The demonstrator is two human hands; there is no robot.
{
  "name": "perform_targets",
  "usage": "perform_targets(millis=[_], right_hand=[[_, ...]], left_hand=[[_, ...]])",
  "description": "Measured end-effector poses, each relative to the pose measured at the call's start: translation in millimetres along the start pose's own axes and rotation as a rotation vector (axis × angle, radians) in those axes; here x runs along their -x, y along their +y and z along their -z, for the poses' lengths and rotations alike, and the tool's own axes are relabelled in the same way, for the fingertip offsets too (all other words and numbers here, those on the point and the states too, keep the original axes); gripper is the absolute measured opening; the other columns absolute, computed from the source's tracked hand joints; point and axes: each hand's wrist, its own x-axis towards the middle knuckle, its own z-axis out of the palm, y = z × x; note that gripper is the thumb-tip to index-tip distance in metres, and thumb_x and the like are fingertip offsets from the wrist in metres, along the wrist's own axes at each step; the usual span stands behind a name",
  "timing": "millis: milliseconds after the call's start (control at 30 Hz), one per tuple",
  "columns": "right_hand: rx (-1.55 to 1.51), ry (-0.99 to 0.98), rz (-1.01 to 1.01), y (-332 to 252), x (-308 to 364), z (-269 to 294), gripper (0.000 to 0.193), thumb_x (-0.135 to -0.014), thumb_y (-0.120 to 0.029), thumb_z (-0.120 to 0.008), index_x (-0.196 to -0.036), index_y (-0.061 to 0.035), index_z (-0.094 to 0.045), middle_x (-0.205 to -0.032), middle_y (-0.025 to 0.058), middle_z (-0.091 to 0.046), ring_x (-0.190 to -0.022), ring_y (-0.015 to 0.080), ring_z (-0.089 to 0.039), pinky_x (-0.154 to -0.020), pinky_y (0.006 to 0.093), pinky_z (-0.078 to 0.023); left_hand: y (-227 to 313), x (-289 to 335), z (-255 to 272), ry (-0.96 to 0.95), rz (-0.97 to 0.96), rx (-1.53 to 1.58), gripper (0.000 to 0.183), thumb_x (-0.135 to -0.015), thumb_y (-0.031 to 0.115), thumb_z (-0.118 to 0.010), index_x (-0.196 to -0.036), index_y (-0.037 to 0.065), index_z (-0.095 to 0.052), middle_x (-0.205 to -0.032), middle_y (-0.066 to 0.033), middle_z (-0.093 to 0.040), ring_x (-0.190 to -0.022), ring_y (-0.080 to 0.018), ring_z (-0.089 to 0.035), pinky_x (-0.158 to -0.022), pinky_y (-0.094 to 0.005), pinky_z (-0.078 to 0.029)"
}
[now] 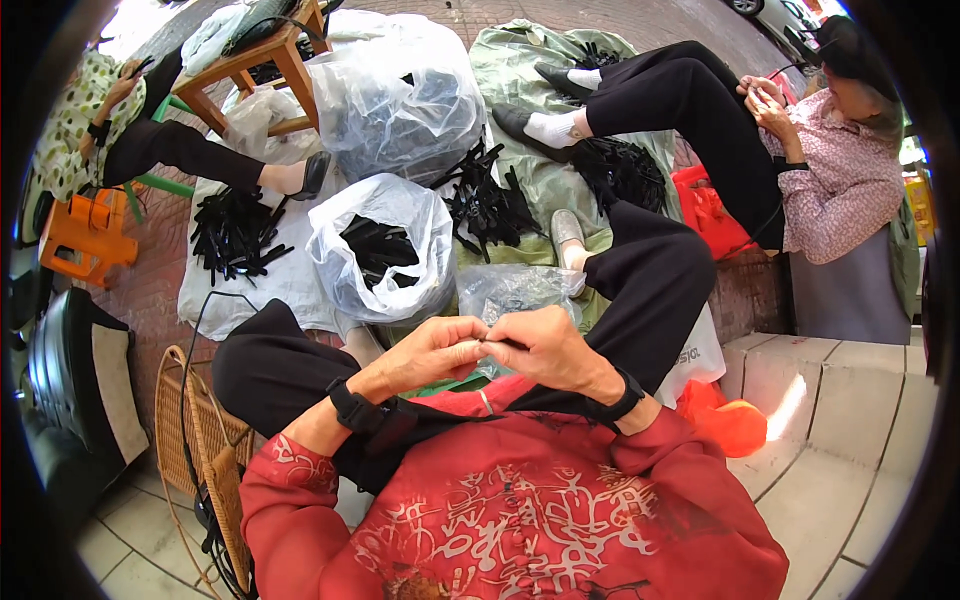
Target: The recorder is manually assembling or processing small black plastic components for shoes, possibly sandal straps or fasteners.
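Note:
My left hand and my right hand meet above my lap, fingertips pinched together. Between them is something tiny and dark, too small to name. Just beyond my hands lies a clear plastic bag with small pieces inside that I cannot make out. Farther left, an opened whitish plastic bag holds black strip-like pieces. A heap of the same black pieces lies behind it on the ground sheets. Both my wrists carry black bands.
Across from me sit two people, at left and right. A large filled plastic bag stands at the back beside a wooden stool. A wicker basket is at my left; a red-orange bag lies at my right by tiled steps.

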Motion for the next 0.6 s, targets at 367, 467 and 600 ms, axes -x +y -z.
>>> perform_targets(millis=[367,467,600], right_hand=[[-0.086,-0.142,-0.059,7,-15,12,0.012,-0.069,-0.01,-0.062,-0.067,-0.0013,-0.053,-0.056,0.012,-0.051,-0.048,0.0165,-0.049,-0.046,0.026,-0.037],[-0.091,-0.117,-0.131,9,-16,12,0.012,-0.071,-0.01,-0.061,-0.068,-0.001,-0.053,-0.054,0.0087,-0.051,-0.048,0.0138,-0.049,-0.045,0.0272,-0.038],[-0.774,0.044,-0.58,30,-26,3,0.014,-0.078,-0.014,-0.059,-0.075,-0.0016,-0.053,-0.059,-0.0002,-0.052,-0.046,0.0037,-0.042,-0.04,0.0196,-0.034]], left_hand=[[-5,-7,-2,0.012,0.008,-0.024,0.023,-0.089,0.025,-0.044,-0.088,0.004,-0.055,-0.059,0.005,-0.045,-0.048,-0.0012,-0.033,-0.043,-0.0164,-0.025],[-4,-9,-1,0.033,0.016,-0.08,0.022,-0.088,0.023,-0.044,-0.088,0.004,-0.055,-0.06,0.0035,-0.047,-0.048,-0.0021,-0.035,-0.043,-0.0168,-0.027],[-11,-18,7,0.156,-0.059,0.338,0.019,-0.088,0.02,-0.045,-0.093,0.004,-0.055,-0.068,-0.0014,-0.056,-0.051,-0.0037,-0.043,-0.045,-0.0169,-0.033]])
